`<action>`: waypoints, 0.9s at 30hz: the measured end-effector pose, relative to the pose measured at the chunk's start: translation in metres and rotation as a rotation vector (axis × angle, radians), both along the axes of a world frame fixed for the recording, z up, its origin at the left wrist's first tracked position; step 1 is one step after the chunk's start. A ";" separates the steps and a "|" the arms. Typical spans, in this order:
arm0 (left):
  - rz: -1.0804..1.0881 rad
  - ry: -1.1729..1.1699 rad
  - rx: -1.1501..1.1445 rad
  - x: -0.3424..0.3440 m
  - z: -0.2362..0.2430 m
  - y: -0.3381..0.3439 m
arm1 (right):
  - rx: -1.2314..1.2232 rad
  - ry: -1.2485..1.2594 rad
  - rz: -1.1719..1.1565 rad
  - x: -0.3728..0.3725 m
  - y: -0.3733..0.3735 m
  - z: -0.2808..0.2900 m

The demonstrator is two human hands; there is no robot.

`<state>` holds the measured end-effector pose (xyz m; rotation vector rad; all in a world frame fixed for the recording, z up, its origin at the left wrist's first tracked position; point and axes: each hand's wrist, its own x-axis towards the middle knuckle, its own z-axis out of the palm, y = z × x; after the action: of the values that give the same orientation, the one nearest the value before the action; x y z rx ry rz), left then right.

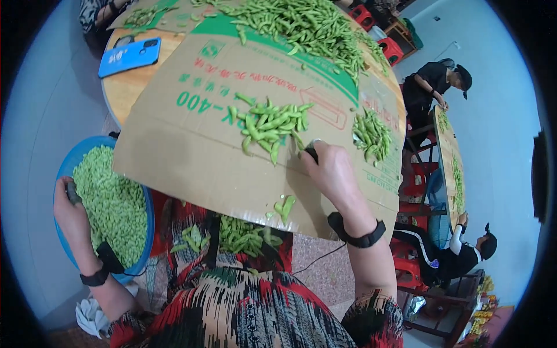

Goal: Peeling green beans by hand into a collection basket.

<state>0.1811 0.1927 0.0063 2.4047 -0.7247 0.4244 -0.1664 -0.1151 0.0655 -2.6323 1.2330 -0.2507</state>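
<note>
1. Head view, hands: the right hand (333,171) meets the pile of green pods (272,123) on the cardboard (185,159); whether its grip pinches one, I cannot tell. The left hand's (71,211) grip, at the basin (149,235) of shelled beans (113,200), is equally unclear.
2. Technique: pinching one pod's tip likely frees it cleanly.
3. Lettering: green and red print, cardboard; white, blue phone (130,57).

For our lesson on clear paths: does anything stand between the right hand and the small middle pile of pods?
Nothing visible does: the right hand is at the right edge of the middle pile, over cardboard.
</note>
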 end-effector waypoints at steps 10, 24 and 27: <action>-0.969 1.785 -0.540 -0.181 0.031 -0.161 | 1.516 -0.948 -0.168 -0.016 0.051 -0.006; -0.944 1.762 -0.760 -0.232 0.013 -0.203 | 1.439 -0.959 0.128 -0.045 0.053 -0.022; -0.965 1.625 -0.736 -0.236 0.011 -0.205 | 1.377 -0.913 0.058 -0.043 0.049 -0.022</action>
<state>-0.0545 -0.0120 0.0171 0.8638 -0.5837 -1.2655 -0.2092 -0.0658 0.0431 -1.1057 0.5756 -0.3477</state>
